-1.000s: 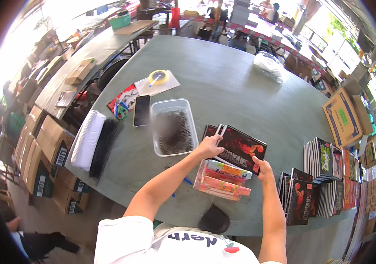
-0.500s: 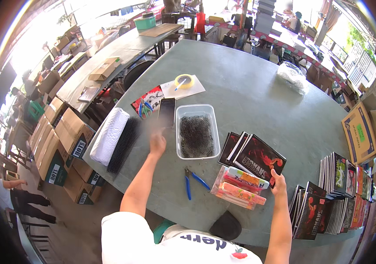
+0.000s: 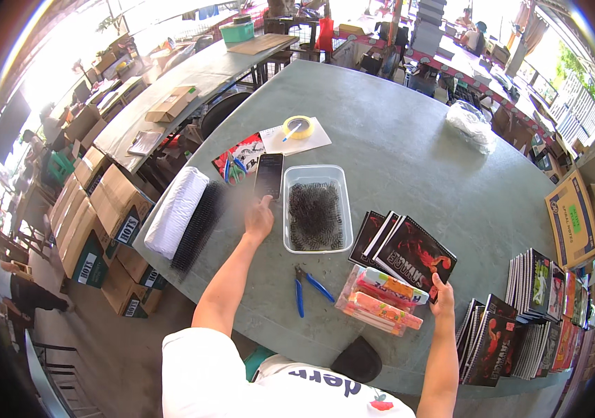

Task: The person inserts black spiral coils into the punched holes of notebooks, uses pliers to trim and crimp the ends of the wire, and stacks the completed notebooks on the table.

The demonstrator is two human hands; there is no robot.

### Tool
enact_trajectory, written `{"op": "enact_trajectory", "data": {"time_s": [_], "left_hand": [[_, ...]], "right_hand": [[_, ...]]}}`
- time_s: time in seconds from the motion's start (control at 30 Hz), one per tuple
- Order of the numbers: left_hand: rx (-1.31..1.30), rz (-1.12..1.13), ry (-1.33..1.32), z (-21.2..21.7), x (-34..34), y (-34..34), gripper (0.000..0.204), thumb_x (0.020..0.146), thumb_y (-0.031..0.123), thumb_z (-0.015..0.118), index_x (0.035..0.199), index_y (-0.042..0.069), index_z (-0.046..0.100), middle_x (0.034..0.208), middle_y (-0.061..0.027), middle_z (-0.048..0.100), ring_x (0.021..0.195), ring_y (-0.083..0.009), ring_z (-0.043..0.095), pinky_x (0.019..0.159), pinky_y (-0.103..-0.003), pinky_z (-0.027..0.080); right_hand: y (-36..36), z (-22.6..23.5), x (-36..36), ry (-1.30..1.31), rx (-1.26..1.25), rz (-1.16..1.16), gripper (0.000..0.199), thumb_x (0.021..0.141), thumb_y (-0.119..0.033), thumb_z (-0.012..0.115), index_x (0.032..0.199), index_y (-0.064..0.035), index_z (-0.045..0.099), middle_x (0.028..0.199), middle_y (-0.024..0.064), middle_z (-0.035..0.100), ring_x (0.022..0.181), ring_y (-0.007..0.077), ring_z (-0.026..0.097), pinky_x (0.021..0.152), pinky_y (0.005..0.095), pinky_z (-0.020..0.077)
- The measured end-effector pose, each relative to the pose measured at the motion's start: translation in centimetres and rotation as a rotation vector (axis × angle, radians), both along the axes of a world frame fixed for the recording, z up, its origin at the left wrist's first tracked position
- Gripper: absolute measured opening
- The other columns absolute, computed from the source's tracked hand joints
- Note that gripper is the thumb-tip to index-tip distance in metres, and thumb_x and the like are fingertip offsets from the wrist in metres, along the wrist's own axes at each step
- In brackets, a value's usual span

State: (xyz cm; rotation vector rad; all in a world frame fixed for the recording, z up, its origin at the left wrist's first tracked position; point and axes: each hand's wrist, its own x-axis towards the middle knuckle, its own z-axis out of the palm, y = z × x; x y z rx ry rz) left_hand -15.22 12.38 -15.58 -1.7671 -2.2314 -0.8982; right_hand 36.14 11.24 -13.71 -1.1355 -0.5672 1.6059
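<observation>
Head view: A worker in a white shirt leans over a broad grey-green table point(image 3: 381, 139), with stacks of spiral notebooks point(image 3: 496, 341) lined along its edge, well to the right of a clear plastic tub point(image 3: 346, 216) heaped with black coils point(image 3: 315, 216). A white roll point(image 3: 177, 212) lies to the tub's left. Right of the tub, a black spiral notebook point(image 3: 416, 251) with a red figure on its cover rests fanned over others, its near right corner pinched in the grip of the right hand point(image 3: 443, 296), thumb on top. Plastic-wrapped packets point(image 3: 383, 299) sit to the tub's lower right. Just left of the tub lies a dark phone point(image 3: 269, 174); the left hand point(image 3: 258, 219) points a finger at its lower end, though one cannot tell whether it touches, or whether that grip is spread or pressed together. Blue-handled pliers point(image 3: 300, 289) lie below the tub, and a yellow tape roll point(image 3: 311, 127) sits above it.
</observation>
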Motion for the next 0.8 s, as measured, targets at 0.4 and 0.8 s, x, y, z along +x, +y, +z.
{"op": "enact_trajectory", "data": {"time_s": [0.4,0.8], "left_hand": [[-0.066,0.008,0.047,-0.7,0.3,0.0,0.040,0.077,0.003,0.050,0.116,0.010,0.054,0.094,-0.0204,0.053,0.086,-0.0358,0.055,0.073,-0.044,0.046],[0.350,-0.135,-0.157,8.1,5.5,-0.2,0.034,0.078,-0.003,0.051,0.111,0.004,0.055,0.103,-0.0181,0.051,0.092,-0.0335,0.052,0.078,-0.041,0.045]], "right_hand": [[0.1,0.0,0.1,-0.003,0.001,0.040,0.029,0.084,-0.014,0.064,0.109,-0.0047,0.054,0.100,0.0070,0.062,0.087,0.0219,0.062,0.078,0.0377,0.0502],[1.2,-1.8,1.3,-0.165,-0.025,0.085,0.033,0.084,-0.014,0.062,0.114,-0.0044,0.053,0.106,0.0073,0.062,0.091,0.0211,0.061,0.083,0.0355,0.0481]]}}
